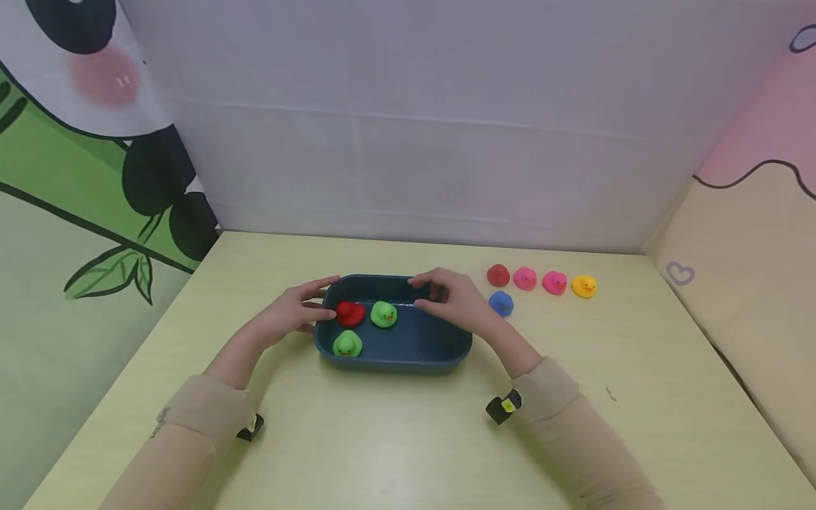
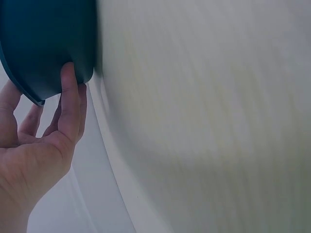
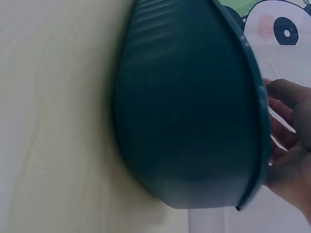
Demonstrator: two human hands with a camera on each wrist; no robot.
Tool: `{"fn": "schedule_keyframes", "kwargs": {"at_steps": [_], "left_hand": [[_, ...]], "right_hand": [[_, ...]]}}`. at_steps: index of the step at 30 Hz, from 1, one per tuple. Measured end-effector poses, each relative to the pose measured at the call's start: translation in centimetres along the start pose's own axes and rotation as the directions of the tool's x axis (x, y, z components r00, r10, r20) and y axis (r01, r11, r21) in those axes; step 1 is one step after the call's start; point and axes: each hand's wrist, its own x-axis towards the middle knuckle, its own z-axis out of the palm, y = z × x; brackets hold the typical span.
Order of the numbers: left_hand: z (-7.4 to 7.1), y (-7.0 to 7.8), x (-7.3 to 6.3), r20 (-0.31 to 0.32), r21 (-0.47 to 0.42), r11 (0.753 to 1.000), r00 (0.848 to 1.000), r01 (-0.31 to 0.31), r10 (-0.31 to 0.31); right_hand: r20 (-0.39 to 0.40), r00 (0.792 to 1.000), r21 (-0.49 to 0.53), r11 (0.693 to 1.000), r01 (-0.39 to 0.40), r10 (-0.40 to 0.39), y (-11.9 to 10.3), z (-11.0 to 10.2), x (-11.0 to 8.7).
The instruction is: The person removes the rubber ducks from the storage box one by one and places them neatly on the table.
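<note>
A dark blue tray (image 1: 408, 365) stands on the table with a red rubber duck (image 1: 350, 314) and two green ducks inside, one green duck (image 1: 384, 314) near the middle and another green duck (image 1: 347, 344) by the near left wall. My left hand (image 1: 293, 308) holds the tray's left end, thumb over the rim and fingers against the outer wall (image 2: 53, 43). Above the right half of the tray hovers my right hand (image 1: 454, 297), thumb and forefinger apart with nothing seen between them. From the right wrist view, the tray wall (image 3: 189, 111) partly hides those fingers (image 3: 282, 131).
Right of the tray lie a red duck (image 1: 498, 275), two pink ducks (image 1: 525, 278), a yellow duck (image 1: 584, 286) and, closer to me, a blue duck (image 1: 501, 304). A pale curtain (image 1: 414, 177) hangs behind the wooden table (image 1: 382, 439).
</note>
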Motion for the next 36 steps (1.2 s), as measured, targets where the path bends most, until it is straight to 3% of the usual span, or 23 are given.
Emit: {"fn": "schedule_keyframes", "kwargs": {"at_steps": [6,13,26,31,36], "left_hand": [[0.0,0.0,0.1,0.002,-0.004,1.0,1.0,-0.002,0.002],[0.1,0.0,0.4,0.007,-0.012,1.0,1.0,0.0,0.0],[0.1,-0.1,0.5,0.012,-0.019,1.0,1.0,0.0,0.0],[0.0,0.0,0.4,0.007,-0.005,1.0,1.0,0.007,-0.007],[0.0,0.0,0.3,0.003,0.0,1.0,1.0,0.007,-0.007]], "right_hand": [[0.026,1.0,-0.001,1.0,-0.002,0.002,0.2,1.4,0.9],[0.108,0.993,-0.014,0.999,-0.043,0.044,0.8,2.7,1.8],[0.31,0.946,-0.095,0.993,-0.071,0.098,1.4,4.0,3.2],[0.36,0.927,-0.086,0.994,-0.075,0.101,1.6,4.4,3.8],[0.375,0.924,-0.089,0.995,-0.048,0.078,1.4,4.7,4.0]]}}
